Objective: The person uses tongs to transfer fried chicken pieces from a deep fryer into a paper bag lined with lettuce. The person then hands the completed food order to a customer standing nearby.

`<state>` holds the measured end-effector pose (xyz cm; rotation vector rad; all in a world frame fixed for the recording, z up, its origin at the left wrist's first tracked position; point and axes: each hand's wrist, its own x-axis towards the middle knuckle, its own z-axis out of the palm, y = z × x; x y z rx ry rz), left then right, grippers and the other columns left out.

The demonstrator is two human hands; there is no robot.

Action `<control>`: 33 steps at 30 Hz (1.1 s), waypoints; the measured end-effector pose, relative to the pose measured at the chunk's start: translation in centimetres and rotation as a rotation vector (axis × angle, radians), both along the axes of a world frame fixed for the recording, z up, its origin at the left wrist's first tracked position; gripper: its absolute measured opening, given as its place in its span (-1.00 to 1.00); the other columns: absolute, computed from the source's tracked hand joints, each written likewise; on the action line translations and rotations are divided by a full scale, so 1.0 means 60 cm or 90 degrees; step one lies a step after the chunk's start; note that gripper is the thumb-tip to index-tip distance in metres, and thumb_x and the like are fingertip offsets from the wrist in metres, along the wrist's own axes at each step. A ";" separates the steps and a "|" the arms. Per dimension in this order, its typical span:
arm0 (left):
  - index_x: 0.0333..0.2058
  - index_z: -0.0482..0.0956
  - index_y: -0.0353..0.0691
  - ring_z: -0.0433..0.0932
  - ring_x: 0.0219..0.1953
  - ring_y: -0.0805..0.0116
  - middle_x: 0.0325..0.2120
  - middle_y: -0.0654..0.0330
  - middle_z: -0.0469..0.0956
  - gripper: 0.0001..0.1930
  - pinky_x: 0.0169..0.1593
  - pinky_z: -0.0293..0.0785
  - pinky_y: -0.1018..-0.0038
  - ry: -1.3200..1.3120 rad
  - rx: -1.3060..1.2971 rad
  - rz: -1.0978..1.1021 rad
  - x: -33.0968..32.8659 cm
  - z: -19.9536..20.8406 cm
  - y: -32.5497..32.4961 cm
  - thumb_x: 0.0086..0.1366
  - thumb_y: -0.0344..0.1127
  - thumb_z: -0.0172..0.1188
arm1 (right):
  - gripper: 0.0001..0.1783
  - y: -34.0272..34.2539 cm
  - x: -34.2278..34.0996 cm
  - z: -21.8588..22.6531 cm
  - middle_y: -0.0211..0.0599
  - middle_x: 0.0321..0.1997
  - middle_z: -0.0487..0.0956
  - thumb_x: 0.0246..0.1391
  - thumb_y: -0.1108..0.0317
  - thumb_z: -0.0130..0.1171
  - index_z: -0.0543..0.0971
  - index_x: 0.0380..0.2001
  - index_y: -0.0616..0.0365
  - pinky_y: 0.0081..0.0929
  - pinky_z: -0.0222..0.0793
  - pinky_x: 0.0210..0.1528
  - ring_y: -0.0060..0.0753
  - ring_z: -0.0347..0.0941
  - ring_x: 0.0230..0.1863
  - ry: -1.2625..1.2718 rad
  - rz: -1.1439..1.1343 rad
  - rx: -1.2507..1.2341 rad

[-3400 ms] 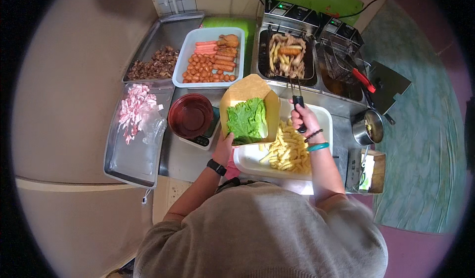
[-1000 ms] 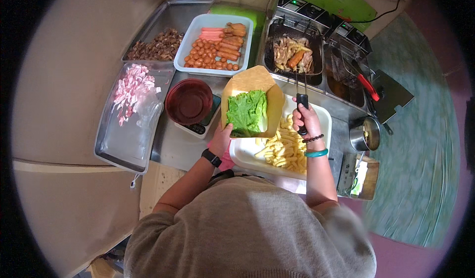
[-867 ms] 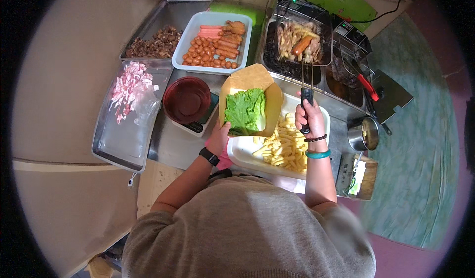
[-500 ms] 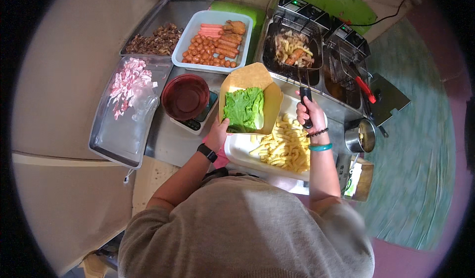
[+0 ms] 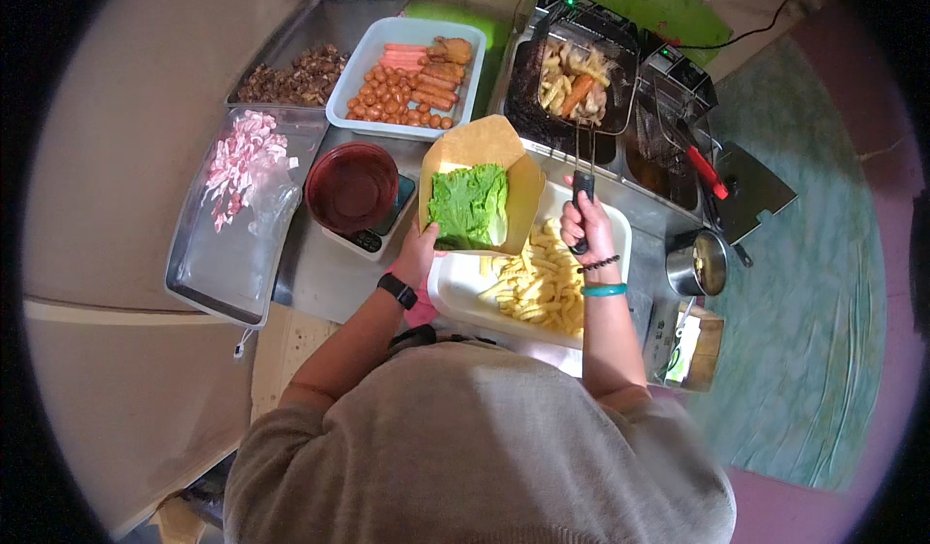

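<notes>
One paper box [image 5: 528,195], lined with lettuce [image 5: 470,203], has the left hand [image 5: 417,251] clamped on its near-left corner. Beyond and right of the box, the right hand [image 5: 587,224] grips the handle [image 5: 583,186] of one fry basket [image 5: 621,84]. The step looks like draining; moving on calls for a level wrist (one sausage [image 5: 578,95] tops the jumbled pieces, too overlapped to count surely). Left of the box: one red bowl [image 5: 351,187].
</notes>
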<state>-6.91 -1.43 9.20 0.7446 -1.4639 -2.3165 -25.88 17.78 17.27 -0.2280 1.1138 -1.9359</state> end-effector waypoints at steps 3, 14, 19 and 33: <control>0.09 0.09 -0.21 0.24 0.02 0.30 -0.01 0.16 0.21 -0.59 -0.19 0.47 0.26 -0.009 -0.014 0.012 0.000 -0.018 0.000 0.27 -0.30 -0.21 | -0.66 -0.004 -0.008 -0.019 -0.55 -0.67 0.17 0.18 0.23 -0.20 0.25 0.00 0.06 -0.78 -0.04 -0.77 -0.75 0.00 -0.77 -0.008 0.007 0.056; 0.11 0.07 -0.16 0.22 0.03 0.30 0.02 0.17 0.20 -0.59 -0.14 0.42 0.20 -0.028 0.004 0.012 -0.006 -0.009 0.005 0.29 -0.29 -0.21 | -0.66 0.011 -0.015 -0.008 -0.58 -0.67 0.16 0.18 0.21 -0.20 0.27 -0.01 0.06 -0.77 -0.06 -0.77 -0.76 -0.02 -0.76 0.007 0.021 0.080; 0.12 0.07 -0.16 0.22 0.02 0.31 0.02 0.17 0.19 -0.58 -0.19 0.46 0.25 -0.021 -0.032 0.023 0.000 -0.008 0.004 0.29 -0.28 -0.22 | -0.65 0.010 -0.021 0.020 -0.56 -0.67 0.16 0.18 0.23 -0.21 0.25 0.01 0.09 -0.76 -0.03 -0.78 -0.75 0.00 -0.77 0.016 0.033 0.117; 0.14 0.02 -0.14 0.17 0.08 0.32 0.07 0.19 0.14 -0.55 -0.17 0.45 0.25 -0.032 -0.032 0.018 -0.005 -0.011 0.005 0.29 -0.28 -0.20 | -0.67 0.025 0.015 0.007 -0.55 -0.68 0.19 0.18 0.22 -0.21 0.27 -0.01 0.05 -0.72 0.01 -0.75 -0.72 0.02 -0.77 0.025 0.028 0.030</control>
